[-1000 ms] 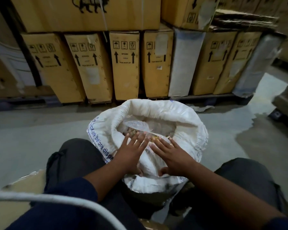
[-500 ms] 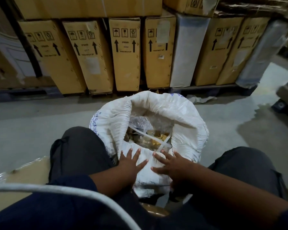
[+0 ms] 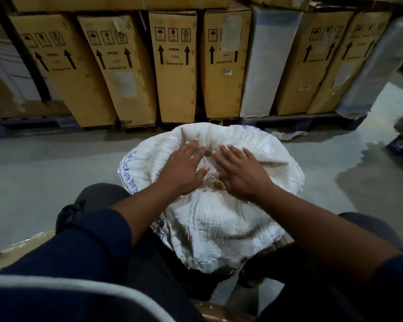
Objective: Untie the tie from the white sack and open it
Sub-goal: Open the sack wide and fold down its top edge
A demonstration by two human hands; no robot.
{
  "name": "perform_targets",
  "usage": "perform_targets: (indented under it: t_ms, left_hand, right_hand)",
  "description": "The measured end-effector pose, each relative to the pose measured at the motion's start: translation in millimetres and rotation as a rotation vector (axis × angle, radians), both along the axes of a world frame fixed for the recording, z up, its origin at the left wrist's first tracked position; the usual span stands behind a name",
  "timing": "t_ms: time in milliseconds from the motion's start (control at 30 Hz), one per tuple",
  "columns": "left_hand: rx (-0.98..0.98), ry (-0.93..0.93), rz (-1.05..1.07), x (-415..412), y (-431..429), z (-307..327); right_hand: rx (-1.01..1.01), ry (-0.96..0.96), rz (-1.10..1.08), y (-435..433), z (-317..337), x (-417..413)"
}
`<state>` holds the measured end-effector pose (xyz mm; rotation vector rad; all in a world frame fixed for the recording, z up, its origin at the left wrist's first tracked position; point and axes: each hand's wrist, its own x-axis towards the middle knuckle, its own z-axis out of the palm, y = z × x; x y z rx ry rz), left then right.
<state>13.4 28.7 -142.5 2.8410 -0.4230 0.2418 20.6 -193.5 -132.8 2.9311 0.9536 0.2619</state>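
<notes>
The white woven sack (image 3: pixel 219 221) with blue print stands on the floor between my knees, its mouth rolled outward and wide. My left hand (image 3: pixel 184 168) and my right hand (image 3: pixel 240 170) lie side by side over the mouth, palms down, fingers spread and stretched toward the far rim. Between my thumbs I see a bit of clear plastic liner and some yellowish-brown contents (image 3: pixel 215 183). Neither hand grips anything. No tie is visible; my hands hide most of the opening.
A row of upright cardboard boxes (image 3: pixel 175 66) on a dark pallet (image 3: pixel 300 120) stands close behind the sack. Grey concrete floor (image 3: pixel 44 173) lies to the left and right, with a darker wet-looking patch (image 3: pixel 370 182) at right. A plastic-wrapped box (image 3: pixel 12 254) sits by my left leg.
Both hands moved from the near side of the sack up and forward over its mouth, covering the contents that showed before. The camera came closer to the sack.
</notes>
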Motion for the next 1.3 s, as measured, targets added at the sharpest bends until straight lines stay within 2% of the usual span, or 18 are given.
perform_targets:
  t_ms: [200,300,633,900,1067,1133,1200,1300]
  left_hand:
    - [0.219,-0.044,0.063,30,38,-39]
    - [0.161,-0.067,0.145,47,46,-56]
    - [0.118,-0.127,0.290,107,66,-106]
    - [0.120,0.038,0.293,147,74,-142]
    - [0.104,0.093,0.266,152,71,-133]
    - [-0.005,0.020,0.232,146,62,-120]
    - [-0.115,-0.104,0.178,142,49,-106]
    - [-0.082,-0.212,0.147,141,35,-90]
  right_hand:
    - [-0.073,0.109,-0.255,-11,-35,62]
    - [-0.127,0.122,-0.275,-17,-57,84]
    - [0.015,0.278,-0.459,-36,-106,170]
    - [0.075,0.440,-0.502,-39,-149,210]
    - [0.026,0.549,-0.505,-33,-135,220]
    - [0.027,0.488,-0.489,-26,-120,214]
    - [0.125,0.309,-0.403,-15,-105,202]
    - [0.289,0.081,-0.164,-1,-93,184]
